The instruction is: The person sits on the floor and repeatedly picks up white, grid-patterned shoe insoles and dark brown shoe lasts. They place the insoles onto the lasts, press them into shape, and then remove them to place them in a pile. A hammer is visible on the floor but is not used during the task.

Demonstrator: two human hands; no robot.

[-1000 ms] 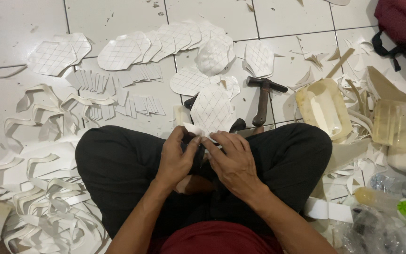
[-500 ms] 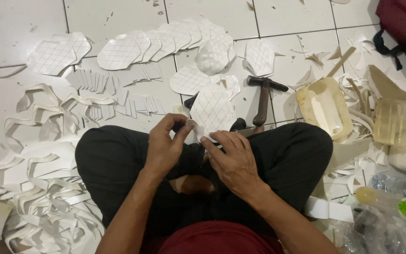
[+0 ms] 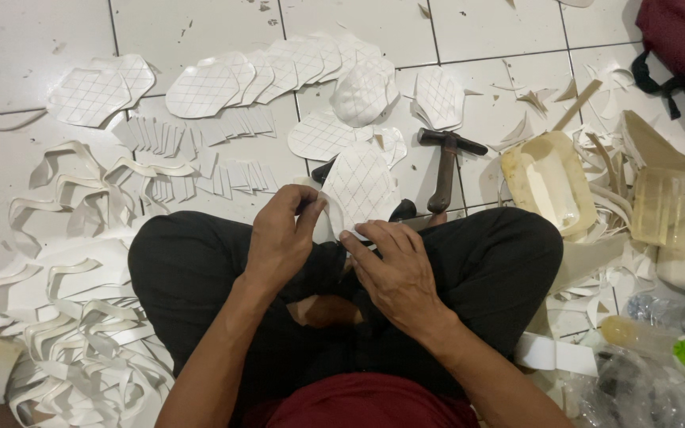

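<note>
White quilted material fills most of this view: the person sits cross-legged on the tiled floor (image 3: 200,24) and works a diamond-stitched white panel (image 3: 360,186) at the centre of the frame, just above the knees of the black trousers (image 3: 485,269). The left hand (image 3: 283,238) has its fingers curled around the panel's left edge, pinching it between thumb and fingertips, while the right hand (image 3: 394,269) lies flatter, its fingertips pressing the panel's lower edge against the lap. Judging from how things lie, a good deal is already done: a row of finished-looking quilted pieces (image 3: 263,71) overlaps along the top of the frame, with one more pair (image 3: 101,91) at the upper left and another piece (image 3: 439,97) right of centre. Small cut strips (image 3: 200,135) sit in rows below them, and a large heap of curved white offcuts (image 3: 81,317) covers the lower left. A hammer (image 3: 445,162) lies on the tiles just right of the held panel, untouched. A yellowish plastic container (image 3: 552,186) and a clear tub (image 3: 667,210) stand at the right among scraps, with plastic bottles (image 3: 667,325) at the lower right. How many panels remain uncut or unfinished cannot be told; only this one is in hand.
</note>
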